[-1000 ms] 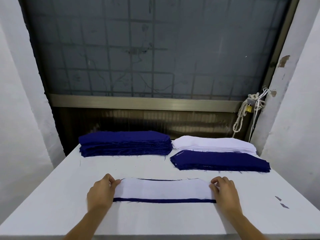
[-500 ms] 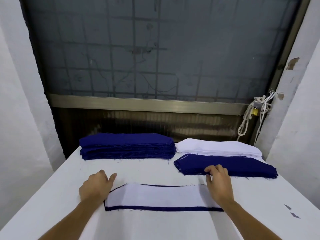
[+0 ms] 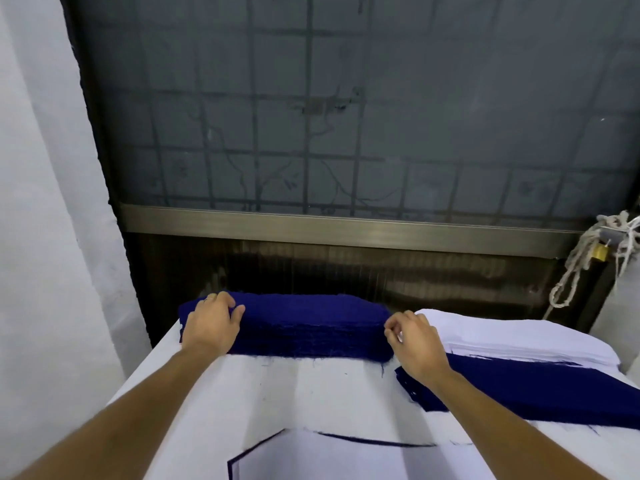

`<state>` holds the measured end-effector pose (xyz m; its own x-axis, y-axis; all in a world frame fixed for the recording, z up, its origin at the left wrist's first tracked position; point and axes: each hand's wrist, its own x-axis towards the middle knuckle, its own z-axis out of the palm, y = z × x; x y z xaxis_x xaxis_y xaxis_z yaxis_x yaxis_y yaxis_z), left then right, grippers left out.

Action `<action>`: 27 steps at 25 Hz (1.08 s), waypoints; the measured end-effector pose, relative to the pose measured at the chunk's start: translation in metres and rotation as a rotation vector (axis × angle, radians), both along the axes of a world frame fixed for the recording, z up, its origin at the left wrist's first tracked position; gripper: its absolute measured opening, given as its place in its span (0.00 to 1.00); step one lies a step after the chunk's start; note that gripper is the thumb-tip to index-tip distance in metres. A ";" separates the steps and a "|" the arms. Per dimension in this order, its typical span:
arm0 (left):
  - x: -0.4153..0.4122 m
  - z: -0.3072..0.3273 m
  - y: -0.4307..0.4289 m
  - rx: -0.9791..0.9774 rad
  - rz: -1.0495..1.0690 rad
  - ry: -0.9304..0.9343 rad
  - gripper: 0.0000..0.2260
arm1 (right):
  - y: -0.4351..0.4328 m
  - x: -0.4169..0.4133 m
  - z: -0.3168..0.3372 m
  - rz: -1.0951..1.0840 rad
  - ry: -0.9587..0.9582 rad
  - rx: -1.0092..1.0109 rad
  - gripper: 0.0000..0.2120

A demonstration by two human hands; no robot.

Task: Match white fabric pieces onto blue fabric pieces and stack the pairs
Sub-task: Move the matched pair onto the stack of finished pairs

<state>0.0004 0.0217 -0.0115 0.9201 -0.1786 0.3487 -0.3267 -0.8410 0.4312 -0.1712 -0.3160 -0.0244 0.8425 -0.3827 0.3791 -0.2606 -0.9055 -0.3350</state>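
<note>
A thick stack of blue fabric pieces (image 3: 304,327) lies at the back left of the white table (image 3: 311,386). My left hand (image 3: 213,323) sits on the stack's left end, fingers curled over the top and thumb at the front. My right hand (image 3: 414,341) is at the stack's right end, its fingertips pinched at the top corner. To the right lies a white fabric stack (image 3: 519,334), with a thinner blue pile (image 3: 536,389) in front of it. A matched pair, white on blue (image 3: 329,459), lies near me between my forearms.
A dark frosted window with a metal sill rises right behind the table. A knotted white rope with a brass padlock (image 3: 601,252) hangs at the right. White walls close in on both sides of the table.
Both hands have left the matched pair near me and reached forward to the two ends of the back blue stack. The view has moved closer to the stacks.
</note>
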 end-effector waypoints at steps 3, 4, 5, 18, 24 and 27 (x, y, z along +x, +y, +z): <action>0.029 -0.004 -0.003 0.003 -0.037 0.103 0.15 | 0.007 0.037 0.005 0.041 0.012 0.026 0.08; 0.036 -0.004 -0.003 0.011 -0.050 0.132 0.16 | 0.009 0.048 0.007 0.050 0.026 0.029 0.10; 0.044 -0.003 -0.004 0.024 -0.060 0.159 0.17 | 0.010 0.058 0.009 0.059 0.042 0.032 0.11; 0.065 -0.017 -0.009 0.207 -0.241 0.070 0.03 | 0.024 0.108 -0.005 0.106 0.167 -0.072 0.18; 0.064 -0.019 -0.004 0.380 -0.436 -0.038 0.08 | 0.034 0.118 0.000 0.249 0.145 -0.034 0.34; 0.059 -0.009 -0.005 0.404 -0.501 -0.107 0.08 | 0.040 0.123 0.003 0.288 0.162 -0.082 0.40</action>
<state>0.0597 0.0162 -0.0200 0.6554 -0.7130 0.2492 -0.7447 -0.6650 0.0560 -0.0484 -0.2756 -0.0215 0.9633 -0.0945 0.2512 -0.0345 -0.9718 -0.2333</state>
